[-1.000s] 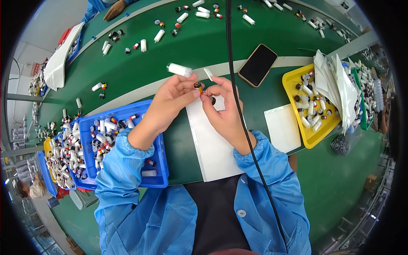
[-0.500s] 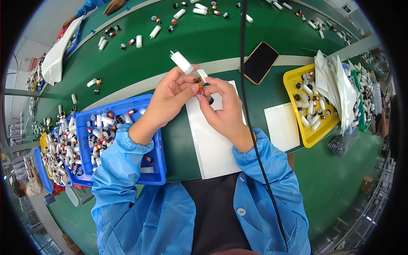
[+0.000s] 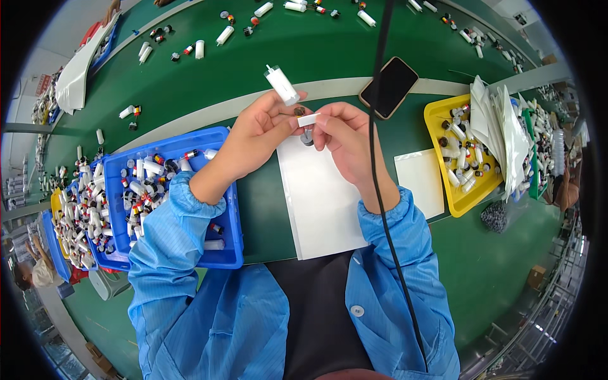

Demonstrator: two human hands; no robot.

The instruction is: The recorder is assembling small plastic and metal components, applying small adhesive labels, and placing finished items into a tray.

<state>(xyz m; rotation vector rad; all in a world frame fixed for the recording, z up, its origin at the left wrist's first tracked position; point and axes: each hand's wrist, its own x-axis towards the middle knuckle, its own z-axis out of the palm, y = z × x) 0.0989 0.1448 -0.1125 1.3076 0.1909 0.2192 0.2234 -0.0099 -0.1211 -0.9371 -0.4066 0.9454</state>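
Note:
My left hand (image 3: 256, 133) is closed around a white plastic cylinder (image 3: 280, 85) with a small nozzle at its far end, which tilts up and left. A small dark and amber part (image 3: 299, 111) shows at its fingertips. Pinched in my right hand (image 3: 347, 130) is a short white strip (image 3: 308, 120), lying nearly level across that part and meeting my left thumb. Just below the strip, a grey round cap (image 3: 307, 137) shows between the hands; which hand bears it is unclear. Under my hands lies a white sheet (image 3: 323, 209) on the green table.
A blue bin (image 3: 235, 221) of similar white cylinders and caps stands at left. To the right are a yellow tray (image 3: 465, 209) of parts, a smaller white sheet (image 3: 420, 183) and a phone (image 3: 389, 88). A black cable (image 3: 380, 171) hangs across the view. Parts lie on the green surface beyond.
The white strip has turned from steeply slanted to nearly level and now sits across the small part. My right hand has shifted slightly up and right. Loose parts beyond appear further left.

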